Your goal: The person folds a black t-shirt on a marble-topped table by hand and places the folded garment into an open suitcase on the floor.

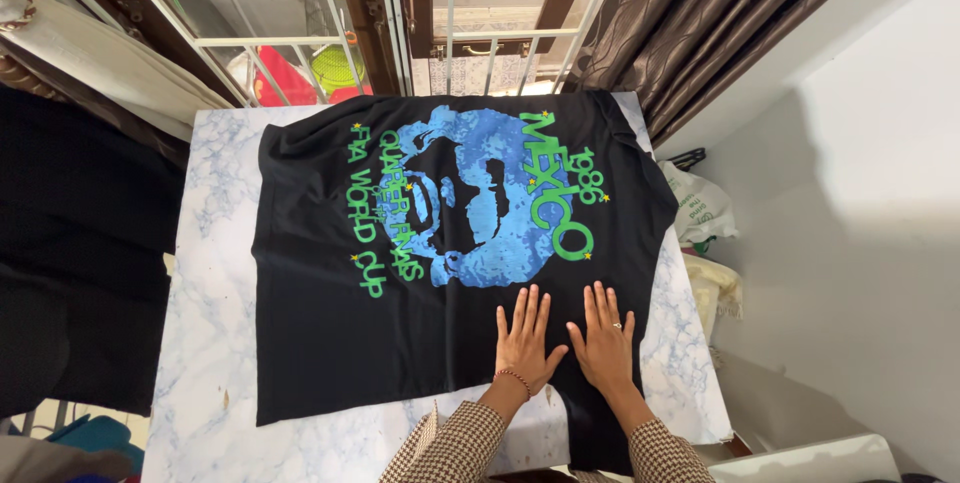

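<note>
I find a black T-shirt (330, 343) laid flat across a marbled white-and-blue tabletop (205, 243), filling the middle of the frame, its blue and green print facing up. Both my hands rest palm-down on its lower right part, side by side and nearly touching. The left hand (524, 338) lies with fingers spread and wears a beaded bracelet at the wrist; the right hand (605, 336) is likewise flat and open, with a ring on one finger. Neither hand grips anything.

The shirt's right edge hangs past the tabletop, so that part is hard to make out. My checked sleeves are cut off at the bottom of the frame. At right, a white bag (698, 205) is partly hidden behind the tabletop. A brown curtain (700, 13) hangs at upper right.
</note>
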